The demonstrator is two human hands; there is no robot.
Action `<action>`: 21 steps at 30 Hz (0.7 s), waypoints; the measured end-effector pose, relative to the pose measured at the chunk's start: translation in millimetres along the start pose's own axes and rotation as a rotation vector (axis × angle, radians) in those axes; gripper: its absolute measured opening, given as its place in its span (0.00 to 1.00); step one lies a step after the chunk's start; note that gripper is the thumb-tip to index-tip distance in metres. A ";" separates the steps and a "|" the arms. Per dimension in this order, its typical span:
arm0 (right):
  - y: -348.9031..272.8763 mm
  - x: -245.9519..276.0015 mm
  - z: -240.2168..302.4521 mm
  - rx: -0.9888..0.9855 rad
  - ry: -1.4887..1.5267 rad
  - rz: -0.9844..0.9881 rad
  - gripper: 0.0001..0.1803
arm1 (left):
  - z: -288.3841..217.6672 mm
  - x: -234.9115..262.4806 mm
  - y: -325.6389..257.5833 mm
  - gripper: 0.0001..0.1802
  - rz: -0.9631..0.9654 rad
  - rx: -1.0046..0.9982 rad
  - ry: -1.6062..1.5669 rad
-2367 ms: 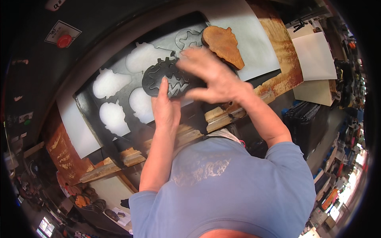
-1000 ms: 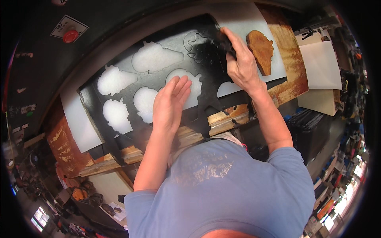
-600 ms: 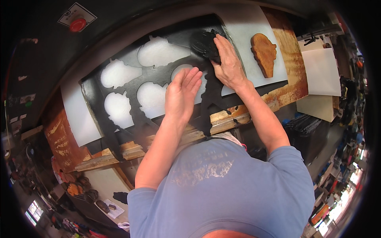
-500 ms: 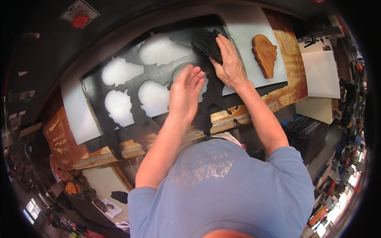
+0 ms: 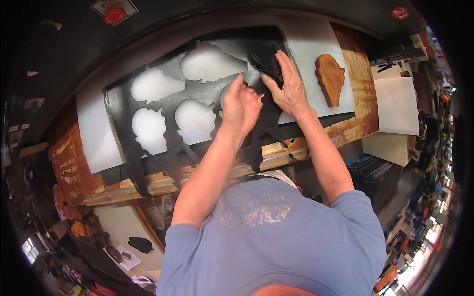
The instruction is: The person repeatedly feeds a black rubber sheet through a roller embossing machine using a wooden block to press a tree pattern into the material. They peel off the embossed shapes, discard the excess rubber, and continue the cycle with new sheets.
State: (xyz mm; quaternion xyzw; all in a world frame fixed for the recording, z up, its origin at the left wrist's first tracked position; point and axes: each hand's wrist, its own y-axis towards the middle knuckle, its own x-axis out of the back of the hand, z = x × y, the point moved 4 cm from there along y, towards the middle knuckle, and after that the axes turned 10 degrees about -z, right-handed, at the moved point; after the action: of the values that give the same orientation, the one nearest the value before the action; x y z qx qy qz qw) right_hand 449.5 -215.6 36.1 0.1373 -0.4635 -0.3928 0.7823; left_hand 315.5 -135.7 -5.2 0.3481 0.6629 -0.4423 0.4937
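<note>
A black sheet (image 5: 170, 86) with several rounded cut-out holes lies on a white board (image 5: 96, 143). My right hand (image 5: 289, 89) lies over a dark black cutting form (image 5: 261, 54) at the sheet's upper right corner, fingers on top and thumb at its near side. My left hand (image 5: 242, 106) is just left of it, fingers bent, tips pressing the sheet at the rim of a hole. To the right, a brown shaped form (image 5: 330, 79) lies alone on the white board.
The board rests on a worn wooden bench (image 5: 358, 84) with a splintered front edge (image 5: 148, 185). White and cream sheets (image 5: 395, 106) lie stacked at the right. A dark machine housing with a red button (image 5: 114, 15) runs along the back.
My right hand carried the black form from mid-sheet to the upper right corner and set it there. My left hand slid right and its fingers curled beside it.
</note>
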 end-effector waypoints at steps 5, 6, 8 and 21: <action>8.9 7.7 1.7 -0.136 0.084 0.040 0.41 | 8.1 -20.2 4.1 0.22 -0.203 -0.135 0.064; 10.9 9.3 0.9 -0.131 0.077 0.049 0.40 | 8.5 -23.5 2.9 0.22 -0.195 -0.126 0.064; 14.3 12.1 -0.7 -0.093 0.067 0.061 0.37 | 7.9 -25.7 -0.3 0.22 -0.182 -0.107 0.089; 32.5 29.4 -30.8 -0.456 0.066 0.167 0.18 | -9.7 -43.6 -52.4 0.22 -0.517 -0.243 0.883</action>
State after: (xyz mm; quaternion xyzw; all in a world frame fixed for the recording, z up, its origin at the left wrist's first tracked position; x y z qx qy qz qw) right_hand 498.7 -220.8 56.7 -0.0690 -0.3467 -0.4164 0.8377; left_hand 276.9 -147.0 50.7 0.2666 0.9185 -0.2811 0.0788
